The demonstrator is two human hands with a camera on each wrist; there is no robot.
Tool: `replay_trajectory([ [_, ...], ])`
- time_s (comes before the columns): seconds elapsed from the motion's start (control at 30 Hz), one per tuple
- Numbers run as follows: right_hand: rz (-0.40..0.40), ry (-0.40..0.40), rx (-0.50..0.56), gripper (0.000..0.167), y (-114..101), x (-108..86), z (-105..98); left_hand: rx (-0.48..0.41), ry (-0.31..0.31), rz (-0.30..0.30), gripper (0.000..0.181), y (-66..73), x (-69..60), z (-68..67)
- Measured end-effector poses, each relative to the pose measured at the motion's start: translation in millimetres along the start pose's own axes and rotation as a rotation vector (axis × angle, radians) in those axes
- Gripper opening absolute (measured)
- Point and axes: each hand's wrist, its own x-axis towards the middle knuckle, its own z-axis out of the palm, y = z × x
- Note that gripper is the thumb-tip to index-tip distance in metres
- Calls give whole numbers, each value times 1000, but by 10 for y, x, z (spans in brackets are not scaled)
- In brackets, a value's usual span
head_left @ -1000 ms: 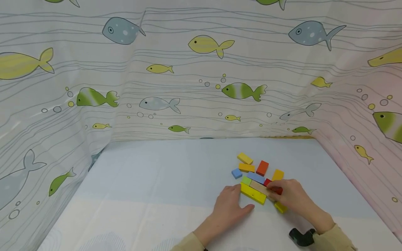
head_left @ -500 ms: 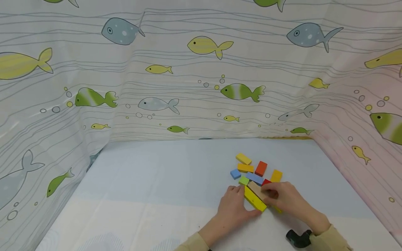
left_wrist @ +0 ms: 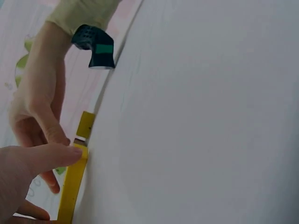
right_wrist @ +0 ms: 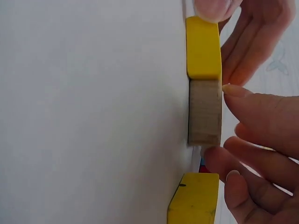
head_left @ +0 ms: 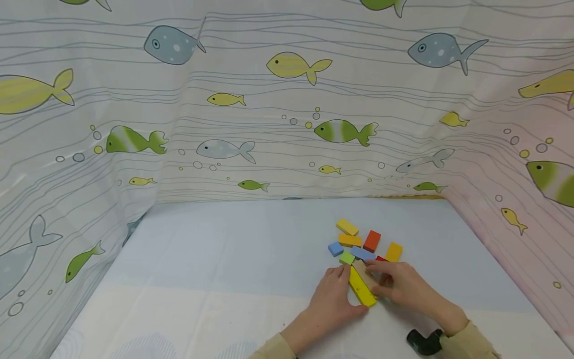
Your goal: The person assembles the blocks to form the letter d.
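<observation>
A long yellow block point(head_left: 361, 286) lies slantwise on the table. My left hand point(head_left: 329, 296) holds it endwise, thumb at the near end and fingers at the far end. Flush along its right side is a plain wooden block point(head_left: 361, 269), whose end face and the yellow one's stand side by side in the right wrist view. My right hand point(head_left: 405, 284) pinches the wooden block, its thumb at the near end and the forefinger farther up. Another yellow block point(right_wrist: 194, 200) lies just beyond the wooden one, mostly hidden by my right hand in the head view.
Behind the hands lie a green block point(head_left: 347, 258), a long blue block point(head_left: 362, 253), a small blue block point(head_left: 336, 249), a red-orange block point(head_left: 372, 241) and several yellow and orange ones. A black wrist camera point(head_left: 423, 343) sits at my right cuff. Fish-printed curtains point(head_left: 287, 124) surround the table.
The yellow block and the wooden block have turned clockwise to a steeper slant. My left thumb has come onto the yellow block's near end. My right hand has shifted left.
</observation>
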Motion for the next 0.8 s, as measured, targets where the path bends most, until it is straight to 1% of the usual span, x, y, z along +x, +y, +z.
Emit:
replay_trajectory([
  [0.07,-26,-15,18,43,14,-1,-2,-23,-20,-1,87,-25,-4,-3],
  [0.2,-70,-30,44,54,32,-5,-3,-63,-66,-12,88,-81,-31,-70],
  [0.33,-78,-52,65,64,39,-6,-2,-90,-96,-13,89,-172,-79,-134],
  [0.43,-56,-86,81,69,44,-5,-6,-99,-114,8,90,-253,-119,-169],
  [0.57,-43,-119,93,74,47,3,-4,-89,-131,45,89,-337,-155,-223],
  [0.8,-56,-125,99,77,37,18,17,-78,-160,92,86,-426,-200,-314],
])
